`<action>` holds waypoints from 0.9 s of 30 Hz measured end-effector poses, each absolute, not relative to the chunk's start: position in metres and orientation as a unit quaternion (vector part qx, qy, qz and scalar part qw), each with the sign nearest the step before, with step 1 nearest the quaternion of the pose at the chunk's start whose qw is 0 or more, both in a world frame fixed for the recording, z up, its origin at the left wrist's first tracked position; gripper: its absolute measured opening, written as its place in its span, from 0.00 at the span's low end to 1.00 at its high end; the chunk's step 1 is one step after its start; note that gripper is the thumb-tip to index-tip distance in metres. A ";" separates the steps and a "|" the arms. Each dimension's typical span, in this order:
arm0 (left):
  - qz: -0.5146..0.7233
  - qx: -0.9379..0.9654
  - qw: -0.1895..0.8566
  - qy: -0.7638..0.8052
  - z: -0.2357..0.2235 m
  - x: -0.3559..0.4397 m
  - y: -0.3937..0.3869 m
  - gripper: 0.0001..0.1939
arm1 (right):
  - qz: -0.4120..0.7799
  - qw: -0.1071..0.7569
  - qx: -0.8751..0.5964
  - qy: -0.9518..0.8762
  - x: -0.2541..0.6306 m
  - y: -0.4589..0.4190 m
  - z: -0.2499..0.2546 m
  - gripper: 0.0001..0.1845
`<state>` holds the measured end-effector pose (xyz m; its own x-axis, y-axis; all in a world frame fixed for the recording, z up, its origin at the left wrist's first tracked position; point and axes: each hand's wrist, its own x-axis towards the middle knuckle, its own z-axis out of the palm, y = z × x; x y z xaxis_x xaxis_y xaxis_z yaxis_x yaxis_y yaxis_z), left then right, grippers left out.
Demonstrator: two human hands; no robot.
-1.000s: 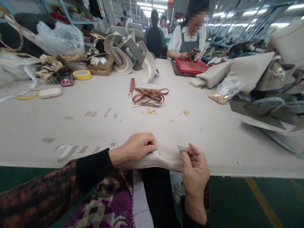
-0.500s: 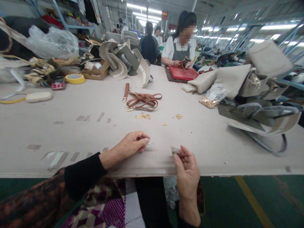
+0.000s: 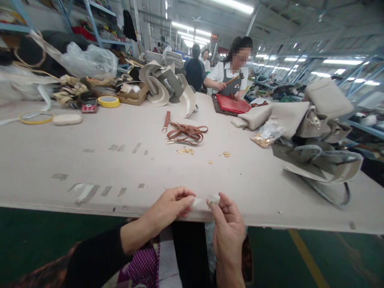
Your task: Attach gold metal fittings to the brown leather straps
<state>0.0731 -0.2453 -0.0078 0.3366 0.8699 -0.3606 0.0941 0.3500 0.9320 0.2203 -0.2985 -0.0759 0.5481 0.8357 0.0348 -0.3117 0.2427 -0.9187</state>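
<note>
My left hand [image 3: 172, 206] is closed in a pinch at the table's near edge, with a thin whitish scrap [image 3: 196, 201] at its fingertips. Just to its right, my right hand [image 3: 228, 220] grips a pale, see-through piece of film [image 3: 213, 198] between thumb and fingers. The two hands are close together but apart. Whether the two pale pieces are joined cannot be made out. Beyond them lie small gold metal fittings [image 3: 186, 151] in loose piles, and behind these a coiled brown leather strap [image 3: 189, 132] with a metal clasp.
Grey bag parts [image 3: 318, 160] and a plastic bag of gold fittings [image 3: 265, 136] crowd the right side. Yellow tape [image 3: 109, 101] and a cardboard box [image 3: 135, 95] are at the back left. Across the table a co-worker [image 3: 229, 76] holds a hammer [image 3: 234, 80] over a red pad [image 3: 232, 105].
My hands have come closer together and nearer the table's edge, both pale pieces still held. The co-worker has raised a hammer. The whole view has shifted slightly.
</note>
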 end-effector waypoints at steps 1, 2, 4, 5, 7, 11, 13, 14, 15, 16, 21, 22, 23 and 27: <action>0.295 0.487 0.659 0.492 -0.009 0.070 -0.246 0.21 | 0.394 0.735 -0.478 -0.275 0.219 -0.299 -0.077 0.20; 0.295 0.486 0.660 0.491 -0.010 0.068 -0.247 0.22 | 0.403 0.730 -0.478 -0.277 0.219 -0.299 -0.077 0.19; 0.297 0.487 0.660 0.488 -0.013 0.064 -0.248 0.22 | 0.426 0.715 -0.475 -0.285 0.217 -0.299 -0.078 0.17; 0.300 0.489 0.659 0.487 -0.014 0.063 -0.249 0.22 | 0.438 0.707 -0.473 -0.290 0.217 -0.300 -0.077 0.16; 0.308 0.495 0.652 0.485 -0.016 0.061 -0.249 0.22 | 0.455 0.702 -0.466 -0.290 0.216 -0.301 -0.077 0.16; 0.319 0.506 0.638 0.485 -0.019 0.059 -0.249 0.21 | 0.473 0.721 -0.443 -0.245 0.214 -0.300 -0.073 0.22; 0.320 0.510 0.635 0.483 -0.020 0.059 -0.250 0.20 | 0.478 0.723 -0.437 -0.240 0.213 -0.300 -0.070 0.22; 0.321 0.513 0.634 0.482 -0.020 0.059 -0.250 0.20 | 0.479 0.721 -0.437 -0.244 0.213 -0.300 -0.069 0.20; 0.320 0.515 0.633 0.481 -0.021 0.060 -0.250 0.20 | 0.481 0.718 -0.437 -0.249 0.213 -0.301 -0.069 0.18; 0.320 0.517 0.632 0.480 -0.021 0.060 -0.251 0.20 | 0.481 0.716 -0.438 -0.254 0.214 -0.302 -0.070 0.17; 0.321 0.515 0.630 0.484 -0.021 0.060 -0.252 0.21 | 0.477 0.709 -0.441 -0.275 0.216 -0.307 -0.081 0.12; 0.321 0.514 0.628 0.488 -0.021 0.061 -0.252 0.21 | 0.476 0.707 -0.439 -0.284 0.216 -0.308 -0.083 0.11; 0.320 0.515 0.625 0.491 -0.021 0.061 -0.253 0.21 | 0.474 0.706 -0.434 -0.298 0.216 -0.309 -0.083 0.10; 0.320 0.542 0.613 0.477 -0.023 0.062 -0.256 0.19 | 0.470 0.688 -0.417 -0.363 0.210 -0.312 -0.079 0.07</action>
